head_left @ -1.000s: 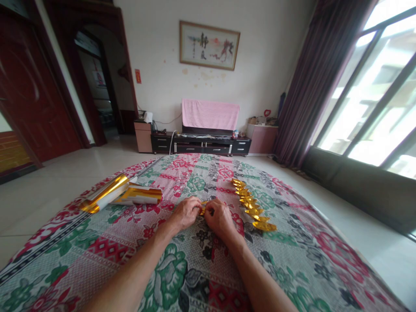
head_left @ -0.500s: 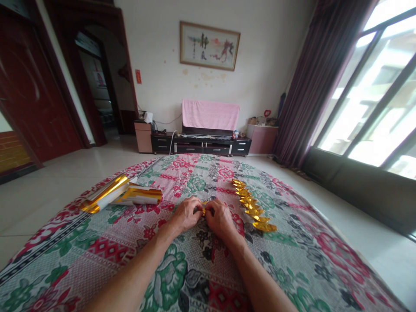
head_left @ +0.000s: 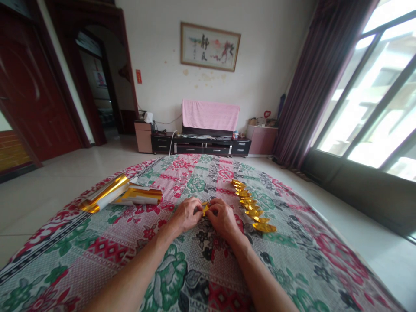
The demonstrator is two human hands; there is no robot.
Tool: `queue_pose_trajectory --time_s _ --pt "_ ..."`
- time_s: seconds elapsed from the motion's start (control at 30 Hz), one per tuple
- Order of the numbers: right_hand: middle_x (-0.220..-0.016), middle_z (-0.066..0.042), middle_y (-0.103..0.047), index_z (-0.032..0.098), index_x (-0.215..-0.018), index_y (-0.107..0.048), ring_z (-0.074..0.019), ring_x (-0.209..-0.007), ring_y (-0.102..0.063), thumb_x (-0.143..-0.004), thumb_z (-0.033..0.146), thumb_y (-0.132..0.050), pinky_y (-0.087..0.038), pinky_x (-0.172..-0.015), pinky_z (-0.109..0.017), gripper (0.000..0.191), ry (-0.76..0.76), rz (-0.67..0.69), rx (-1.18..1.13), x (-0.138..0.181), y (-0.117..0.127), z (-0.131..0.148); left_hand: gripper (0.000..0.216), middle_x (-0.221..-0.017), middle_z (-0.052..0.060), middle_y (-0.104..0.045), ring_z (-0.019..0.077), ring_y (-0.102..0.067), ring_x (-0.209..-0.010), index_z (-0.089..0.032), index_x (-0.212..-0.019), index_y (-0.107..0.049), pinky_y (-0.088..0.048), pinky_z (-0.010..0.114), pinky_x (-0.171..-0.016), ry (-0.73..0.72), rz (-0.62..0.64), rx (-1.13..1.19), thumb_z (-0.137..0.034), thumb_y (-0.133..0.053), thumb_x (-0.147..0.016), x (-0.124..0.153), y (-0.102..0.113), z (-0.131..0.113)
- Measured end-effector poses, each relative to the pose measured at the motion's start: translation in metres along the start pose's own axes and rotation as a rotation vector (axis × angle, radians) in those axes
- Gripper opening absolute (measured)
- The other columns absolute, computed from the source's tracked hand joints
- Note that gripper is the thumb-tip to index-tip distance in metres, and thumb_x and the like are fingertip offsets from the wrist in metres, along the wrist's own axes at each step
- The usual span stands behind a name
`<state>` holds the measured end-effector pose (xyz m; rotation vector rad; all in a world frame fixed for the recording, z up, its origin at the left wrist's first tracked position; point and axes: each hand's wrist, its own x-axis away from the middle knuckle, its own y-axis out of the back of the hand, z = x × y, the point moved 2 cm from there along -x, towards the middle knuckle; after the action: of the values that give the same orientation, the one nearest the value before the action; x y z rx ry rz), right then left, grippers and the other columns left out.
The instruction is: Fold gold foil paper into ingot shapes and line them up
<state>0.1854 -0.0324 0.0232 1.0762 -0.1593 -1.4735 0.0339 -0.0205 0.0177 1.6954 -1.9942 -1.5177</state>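
Between my two hands, low over the cloth, is a small piece of gold foil paper (head_left: 205, 209), mostly covered by my fingers. My left hand (head_left: 187, 214) pinches its left side, and my right hand (head_left: 222, 216) grips the right side with thumb and fingertips. To the right of my right hand runs a row of several folded gold paper ingots (head_left: 254, 212), boat-shaped and shiny. Off to the left lie curled sheets of gold foil paper (head_left: 143, 196) with white backs, one rolled into a loose tube (head_left: 108, 190).
A flowered red, green and grey cloth (head_left: 198, 184) covers the surface before me. Beyond it stands a low black cabinet (head_left: 203, 147) with a pink towel (head_left: 210, 113) over a screen-shaped object. A window (head_left: 373, 95) with a purple curtain (head_left: 315, 82) is at the right.
My right hand has shifted very slightly right and turned at the fingertips. More of the gold foil now shows between my hands. The row of ingots and the curled sheets stay put.
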Motion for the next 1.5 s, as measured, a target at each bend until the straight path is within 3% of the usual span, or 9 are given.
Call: queue_pose_trajectory --time_s 0.43,0.7,1.5 --pt "-0.086 -0.006 -0.062 0.016 -0.064 -0.061 -0.0144 -0.079 -0.057 -0.071 0.01 -0.053 -0.043 -0.074 -0.024 0.012 0.038 0.016 0.016 0.0 -0.004 -0.004 0.008 -0.087 0.004 -0.061 0.017 -0.055 -0.087 -0.017 -0.075 -0.059 -0.044 0.03 -0.081 0.006 0.0 -0.006 -0.012 -0.055 -0.07 0.0 -0.002 0.003" --pt "-0.086 -0.005 -0.06 0.018 -0.073 -0.063 -0.0148 -0.084 -0.053 -0.08 0.012 -0.047 -0.04 -0.078 -0.026 0.019 0.108 0.059 0.038 0.002 -0.004 0.003 0.009 -0.085 0.005 -0.06 0.0169 -0.055 -0.086 -0.017 -0.075 -0.058 -0.044 0.029 -0.079 -0.003 0.005 -0.006 -0.012 -0.054 -0.07 0.001 -0.003 0.003" --pt "-0.09 -0.005 -0.063 0.02 -0.071 -0.07 -0.0158 -0.086 -0.056 -0.074 0.014 -0.056 -0.04 -0.082 -0.029 0.016 0.007 0.099 0.0 -0.007 -0.009 -0.005 0.01 -0.085 0.004 -0.059 0.0167 -0.054 -0.086 -0.017 -0.077 -0.059 -0.044 0.03 -0.08 -0.017 0.025 -0.01 -0.012 -0.054 -0.069 0.0 0.0 0.001"
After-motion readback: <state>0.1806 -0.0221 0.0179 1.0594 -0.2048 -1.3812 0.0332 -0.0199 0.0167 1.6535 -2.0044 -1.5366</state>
